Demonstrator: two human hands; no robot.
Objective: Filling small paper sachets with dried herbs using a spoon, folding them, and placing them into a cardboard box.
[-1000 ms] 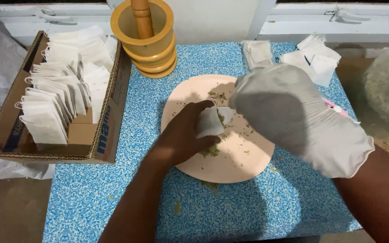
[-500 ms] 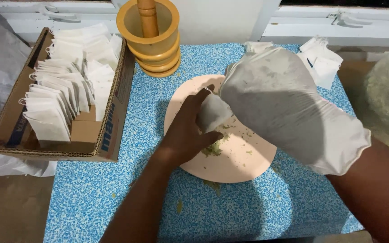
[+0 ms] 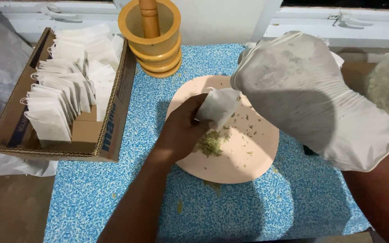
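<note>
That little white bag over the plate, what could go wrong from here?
The small white bag is held over the pink plate between the bare left hand and the gloved right hand. Crumbs already lie on the blue table, so more may miss the plate. The loose green pile lies right by the left hand and could get scattered.

Your left hand [image 3: 181, 132] is bare, and so is its forearm, with no sleeve, watch or ring showing. Your right hand [image 3: 311, 94] wears a loose, wrinkled white glove, smudged grey on the back, its cuff ending at the wrist above a bare forearm.
</note>
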